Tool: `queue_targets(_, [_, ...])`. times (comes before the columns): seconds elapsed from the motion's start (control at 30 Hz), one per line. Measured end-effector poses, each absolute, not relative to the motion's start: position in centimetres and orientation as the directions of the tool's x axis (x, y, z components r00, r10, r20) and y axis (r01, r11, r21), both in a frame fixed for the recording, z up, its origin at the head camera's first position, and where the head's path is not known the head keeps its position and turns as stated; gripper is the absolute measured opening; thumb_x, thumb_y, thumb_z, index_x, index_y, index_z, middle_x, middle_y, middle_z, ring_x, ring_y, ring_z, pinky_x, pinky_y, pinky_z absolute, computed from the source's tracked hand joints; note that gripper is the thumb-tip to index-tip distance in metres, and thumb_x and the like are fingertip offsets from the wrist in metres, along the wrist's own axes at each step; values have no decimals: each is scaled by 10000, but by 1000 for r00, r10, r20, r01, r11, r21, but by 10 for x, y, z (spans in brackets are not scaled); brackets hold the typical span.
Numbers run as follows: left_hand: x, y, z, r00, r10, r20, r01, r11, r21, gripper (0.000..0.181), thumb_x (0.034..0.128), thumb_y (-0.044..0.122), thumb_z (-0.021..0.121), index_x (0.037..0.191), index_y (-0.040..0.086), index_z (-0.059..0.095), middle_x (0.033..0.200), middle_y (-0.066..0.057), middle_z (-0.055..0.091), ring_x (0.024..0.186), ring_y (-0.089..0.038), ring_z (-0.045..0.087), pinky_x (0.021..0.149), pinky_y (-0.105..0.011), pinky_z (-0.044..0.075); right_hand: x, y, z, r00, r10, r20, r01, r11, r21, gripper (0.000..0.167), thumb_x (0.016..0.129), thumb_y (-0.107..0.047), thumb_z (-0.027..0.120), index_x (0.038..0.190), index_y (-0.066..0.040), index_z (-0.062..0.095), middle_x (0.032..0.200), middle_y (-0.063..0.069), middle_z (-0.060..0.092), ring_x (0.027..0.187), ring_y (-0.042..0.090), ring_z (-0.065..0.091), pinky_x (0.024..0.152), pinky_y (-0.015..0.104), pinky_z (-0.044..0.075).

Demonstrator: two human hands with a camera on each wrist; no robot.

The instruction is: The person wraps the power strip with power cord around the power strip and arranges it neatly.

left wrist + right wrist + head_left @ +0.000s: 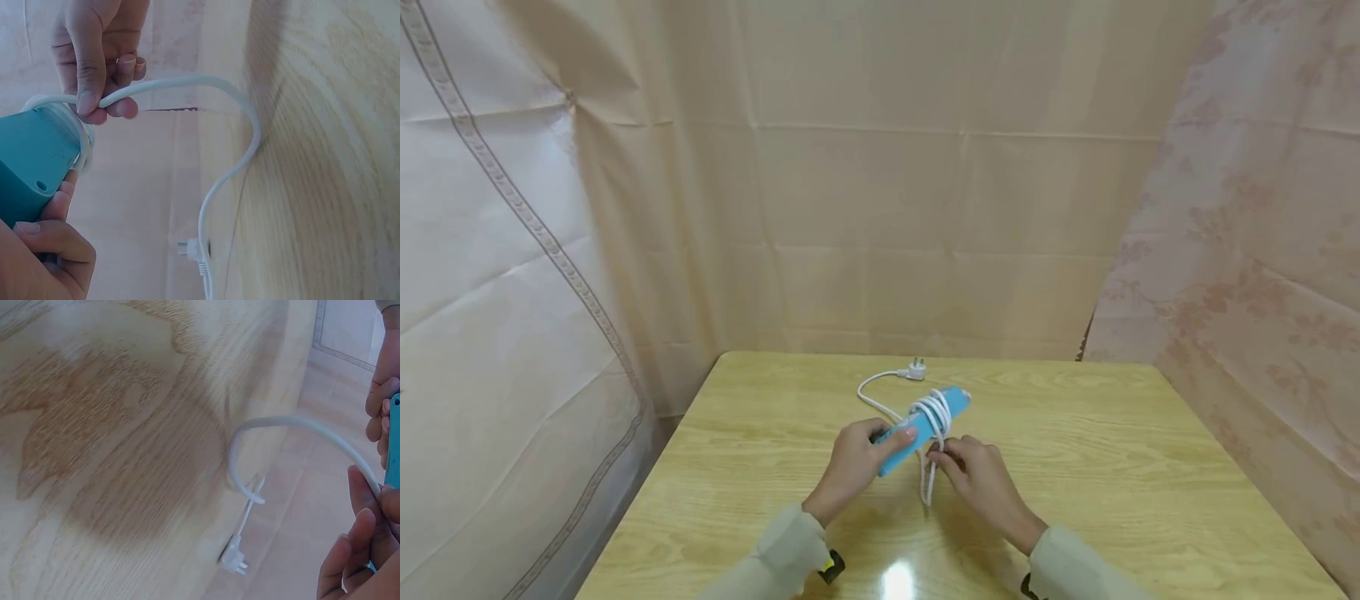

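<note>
A blue power strip (956,402) is held above the table by my left hand (856,459), thumb on top and fingers beneath. White cord (934,410) circles its far half in several loops. Just right of the strip, my right hand (982,478) pinches the cord between thumb and fingertips, as the left wrist view shows with the right hand (103,59) near the loops. From that pinch a slack length of cord (250,137) bends down to the tabletop. The cord's plug (914,369) lies near the table's back edge, prongs up in the head view.
The wooden table (737,500) has a bright light reflection near its front. Beige cloth (865,208) hangs behind it. A patterned pale curtain (490,292) hangs on the left, and a floral one (1262,250) on the right.
</note>
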State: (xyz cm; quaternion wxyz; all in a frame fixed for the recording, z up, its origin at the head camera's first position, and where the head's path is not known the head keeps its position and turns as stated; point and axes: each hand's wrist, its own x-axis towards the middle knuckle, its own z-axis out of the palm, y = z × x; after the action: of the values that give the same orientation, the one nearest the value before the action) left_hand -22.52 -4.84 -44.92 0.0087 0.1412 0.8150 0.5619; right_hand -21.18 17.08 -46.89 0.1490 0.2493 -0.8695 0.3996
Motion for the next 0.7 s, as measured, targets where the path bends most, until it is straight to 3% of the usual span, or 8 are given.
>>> queue_targets(0.17, [-222, -49, -447, -959, 263, 101, 169, 250, 953, 449, 965, 488, 685, 991, 43, 734, 880, -35, 692, 747, -163, 620, 661, -318, 522, -210, 169, -470, -861, -300, 410, -508, 543, -669, 88, 971, -126, 710, 911, -119, 774, 817, -87, 748, 601, 29, 415, 582, 248, 455])
queue_targets(0.33, [-223, -50, -448, -948, 311, 70, 129, 175, 976, 433, 987, 450, 667, 1013, 23, 733, 927, -48, 693, 806, -170, 603, 720, -330, 501, -208, 168, -472, -871, -312, 380, -491, 507, -708, 128, 1003, -163, 672, 950, -116, 780, 875, -110, 756, 789, 60, 676, 768, 335, 586])
queue_targets(0.47, [-224, -51, -451, -943, 327, 60, 107, 129, 986, 447, 993, 454, 650, 989, 14, 730, 842, -28, 653, 730, -144, 542, 653, -289, 454, -209, 168, -474, -873, -339, 352, -479, 453, -752, 155, 1020, -193, 646, 985, -119, 778, 905, -126, 757, 949, 111, 726, 857, 380, 579])
queue_targets(0.7, [-225, -54, -452, -916, 397, 64, 83, 31, 996, 458, 994, 446, 644, 962, -5, 720, 714, 13, 572, 624, -105, 458, 558, -227, 378, -209, 168, -471, -867, -401, 295, -454, 391, -801, 224, 1044, -200, 607, 975, -72, 777, 900, -88, 748, 875, 143, 705, 772, 279, 535])
